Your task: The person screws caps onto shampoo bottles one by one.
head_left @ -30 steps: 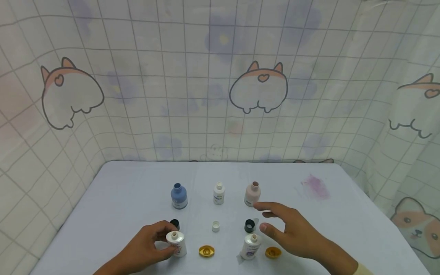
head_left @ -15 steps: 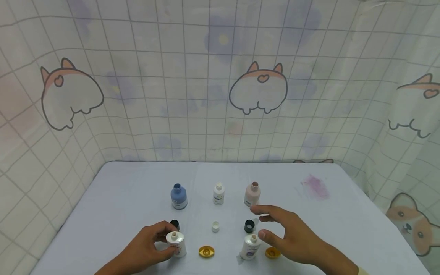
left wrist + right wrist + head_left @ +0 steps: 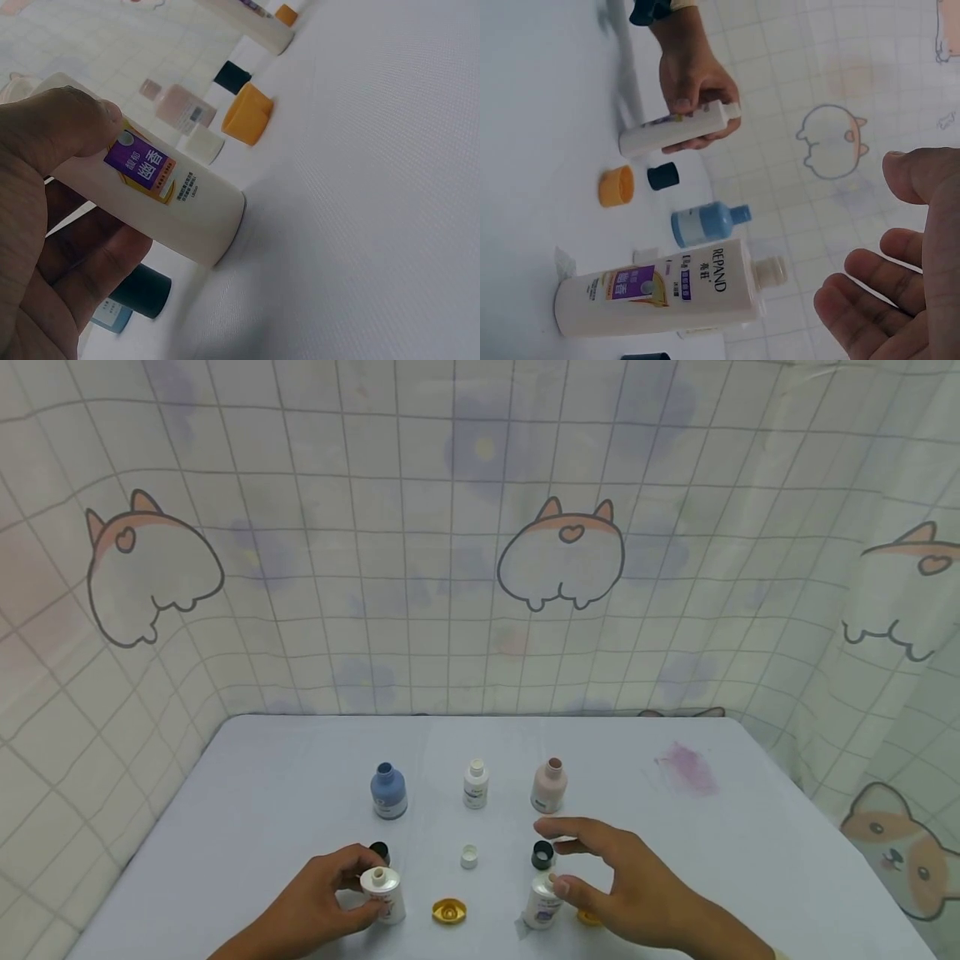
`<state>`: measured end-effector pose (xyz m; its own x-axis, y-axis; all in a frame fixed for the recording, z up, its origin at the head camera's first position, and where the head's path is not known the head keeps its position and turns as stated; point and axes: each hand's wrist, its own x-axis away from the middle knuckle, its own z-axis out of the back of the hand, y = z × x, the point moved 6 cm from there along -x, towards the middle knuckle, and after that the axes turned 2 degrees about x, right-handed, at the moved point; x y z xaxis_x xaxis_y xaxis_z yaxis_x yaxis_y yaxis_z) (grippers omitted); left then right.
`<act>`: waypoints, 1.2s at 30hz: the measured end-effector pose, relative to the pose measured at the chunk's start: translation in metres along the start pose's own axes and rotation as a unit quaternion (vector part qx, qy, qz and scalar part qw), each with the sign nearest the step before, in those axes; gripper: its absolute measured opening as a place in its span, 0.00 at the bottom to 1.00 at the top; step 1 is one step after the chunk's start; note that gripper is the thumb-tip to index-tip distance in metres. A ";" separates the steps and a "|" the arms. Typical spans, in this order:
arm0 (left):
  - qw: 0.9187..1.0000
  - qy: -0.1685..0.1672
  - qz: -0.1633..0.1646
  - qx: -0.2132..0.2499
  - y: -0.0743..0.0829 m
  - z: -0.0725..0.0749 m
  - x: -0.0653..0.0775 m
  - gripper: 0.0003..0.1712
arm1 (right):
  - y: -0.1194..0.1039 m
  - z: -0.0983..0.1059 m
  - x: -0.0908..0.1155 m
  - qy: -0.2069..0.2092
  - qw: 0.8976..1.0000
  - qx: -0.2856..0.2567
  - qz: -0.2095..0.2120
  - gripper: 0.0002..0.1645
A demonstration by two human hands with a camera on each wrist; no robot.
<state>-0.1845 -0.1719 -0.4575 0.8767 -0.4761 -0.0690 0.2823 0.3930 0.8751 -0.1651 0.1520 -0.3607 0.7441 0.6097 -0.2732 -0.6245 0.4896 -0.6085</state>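
My left hand (image 3: pixel 322 889) grips an uncapped white bottle (image 3: pixel 393 903), which stands at the front left of the table; its purple label shows in the left wrist view. Fingers spread, my right hand (image 3: pixel 637 885) hovers beside a second uncapped white bottle (image 3: pixel 540 910) at the front right. In the right wrist view that lotion-type bottle (image 3: pixel 697 292) has a gap between it and the fingers. A gold cap (image 3: pixel 448 911) lies between the two bottles. Another gold cap (image 3: pixel 588 918) is partly hidden by the right hand.
Behind stand an uncapped blue bottle (image 3: pixel 389 795), a small white bottle (image 3: pixel 476 787) and a pink bottle (image 3: pixel 549 790). Before them lie a black cap (image 3: pixel 380 851), a white cap (image 3: pixel 468 857) and another black cap (image 3: pixel 542 856). A patterned curtain (image 3: pixel 420 568) surrounds the table.
My right hand has moved left and slightly down, closer to the neck of the right white bottle. The left hand keeps its hold in the same place.
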 end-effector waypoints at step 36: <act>1.000 0.003 0.000 -0.001 -0.002 -0.001 0.000 0.21 | -0.022 -0.035 -0.003 -0.114 0.976 -0.116 -0.145 0.29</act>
<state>-0.1851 -0.1715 -0.4602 0.8789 -0.4717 -0.0708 0.2822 0.3946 0.8744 -0.1455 0.1177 -0.3728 0.7928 0.6022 0.0936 -0.3044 0.5243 -0.7953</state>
